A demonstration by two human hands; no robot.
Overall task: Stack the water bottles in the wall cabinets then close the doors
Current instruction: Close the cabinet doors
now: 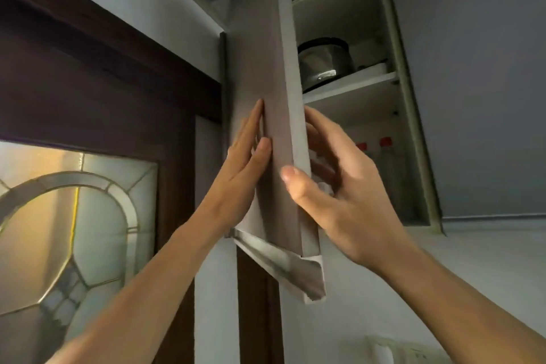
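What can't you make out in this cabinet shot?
Head view only:
- Water bottles: only the red caps are clear; the right hand and cabinet door hide part of that shelf, so no count.
- Right hand's fingers: behind the door's edge.
- Pot: dim, partly behind the door.
- Left hand: blurred.

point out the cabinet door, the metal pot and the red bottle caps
cabinet door [279, 127], head view, on its brown outer face near the edge
metal pot [325, 63], head view, on its shiny side wall
red bottle caps [384, 142], head view, on the right-hand cap
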